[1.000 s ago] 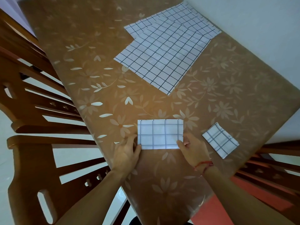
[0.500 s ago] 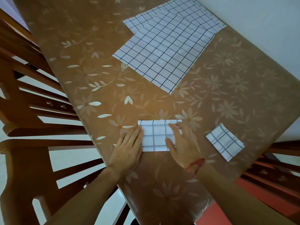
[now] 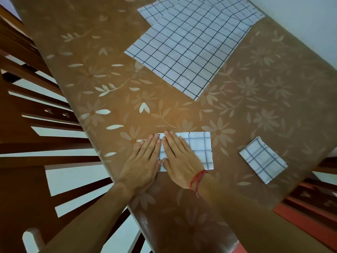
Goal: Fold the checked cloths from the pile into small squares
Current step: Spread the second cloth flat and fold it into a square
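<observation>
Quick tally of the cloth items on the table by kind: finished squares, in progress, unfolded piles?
Finished small square: 1
Half-folded cloth, right hand flat on it: 1
Pile of unfolded cloths: 1 (sheets in it cannot be counted)
Total: 3

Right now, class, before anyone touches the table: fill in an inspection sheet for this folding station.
Surface: table, brown floral cover.
Job's things: pile of unfolded checked cloths at the far side; half-folded cloth nearest; folded square to its right, apart.
Clutter: nothing seen.
Grippers: left hand flat at the half-folded cloth's left edge; right hand flat on it, fingers straight.
Cables: nothing seen.
Surroundings: wooden chairs at left; pale wall far right.
</observation>
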Tool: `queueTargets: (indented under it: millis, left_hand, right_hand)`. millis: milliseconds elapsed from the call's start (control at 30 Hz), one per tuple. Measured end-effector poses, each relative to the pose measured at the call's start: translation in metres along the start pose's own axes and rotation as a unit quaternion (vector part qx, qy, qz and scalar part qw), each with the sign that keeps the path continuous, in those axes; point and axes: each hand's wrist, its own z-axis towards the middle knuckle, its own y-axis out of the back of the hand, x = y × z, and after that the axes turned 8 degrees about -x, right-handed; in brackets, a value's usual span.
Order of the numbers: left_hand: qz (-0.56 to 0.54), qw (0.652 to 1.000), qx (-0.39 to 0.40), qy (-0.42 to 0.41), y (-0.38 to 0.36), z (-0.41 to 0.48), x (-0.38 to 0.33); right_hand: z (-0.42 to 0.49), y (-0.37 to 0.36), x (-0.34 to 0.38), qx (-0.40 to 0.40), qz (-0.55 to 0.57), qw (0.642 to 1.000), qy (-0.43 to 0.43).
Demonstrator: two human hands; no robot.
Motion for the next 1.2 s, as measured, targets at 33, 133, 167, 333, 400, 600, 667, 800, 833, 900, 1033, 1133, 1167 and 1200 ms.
queueTargets:
  millis: [33, 133, 167, 333, 400, 600, 667, 800, 833, 900, 1033, 1133, 1167, 1200]
  left_hand:
    - [0.001, 1.000, 0.001, -0.002, 0.000, 0.000, 0.000]
    - [0.002, 1.000, 0.001, -0.005, 0.001, 0.001, 0.000]
    - [0.002, 1.000, 0.000, -0.005, 0.001, 0.001, -0.001]
    - [0.004, 1.000, 0.003, -0.005, 0.002, 0.001, -0.001]
    - [0.008, 1.000, 0.004, -0.006, 0.003, 0.001, -0.001]
    - [0.011, 1.000, 0.011, -0.006, 0.004, 0.001, -0.001]
    - [0.012, 1.000, 0.011, -0.005, 0.004, 0.001, -0.002]
    - [0.017, 1.000, 0.004, -0.006, 0.006, 0.002, -0.002]
    - [0.016, 1.000, 0.006, -0.005, 0.007, 0.002, -0.002]
    - [0.015, 1.000, 0.009, 0.000, 0.008, 0.002, -0.003]
    - [0.016, 1.000, 0.013, 0.001, 0.011, 0.003, -0.004]
    - [0.014, 1.000, 0.012, 0.002, 0.012, 0.003, -0.004]
    - [0.013, 1.000, 0.014, 0.003, 0.012, 0.004, -0.004]
    - [0.012, 1.000, 0.014, 0.005, 0.012, 0.004, -0.004]
  right_hand:
    - [0.000, 0.000, -0.001, -0.001, 0.001, 1.000, 0.001]
    - [-0.001, 0.000, -0.006, 0.010, 0.000, 1.000, -0.007]
    - [-0.002, 0.000, -0.009, 0.013, -0.001, 1.000, -0.014]
    - [-0.023, 0.010, -0.042, 0.037, -0.018, 0.998, -0.052]
    - [-0.038, 0.016, -0.061, 0.045, -0.037, 0.996, -0.072]
    - [-0.051, 0.022, -0.077, 0.069, -0.060, 0.993, -0.080]
    - [-0.050, 0.024, -0.076, 0.072, -0.057, 0.992, -0.082]
    - [-0.047, 0.032, -0.072, 0.070, -0.039, 0.992, -0.099]
    - [-0.045, 0.035, -0.070, 0.064, -0.024, 0.992, -0.106]
    - [-0.040, 0.039, -0.068, 0.053, 0.012, 0.992, -0.114]
    - [-0.025, 0.054, -0.071, 0.037, 0.017, 0.993, -0.108]
    - [-0.010, 0.063, -0.076, 0.033, 0.031, 0.992, -0.114]
    - [-0.005, 0.065, -0.077, 0.033, 0.038, 0.992, -0.119]
    - [-0.001, 0.066, -0.079, 0.036, 0.043, 0.991, -0.125]
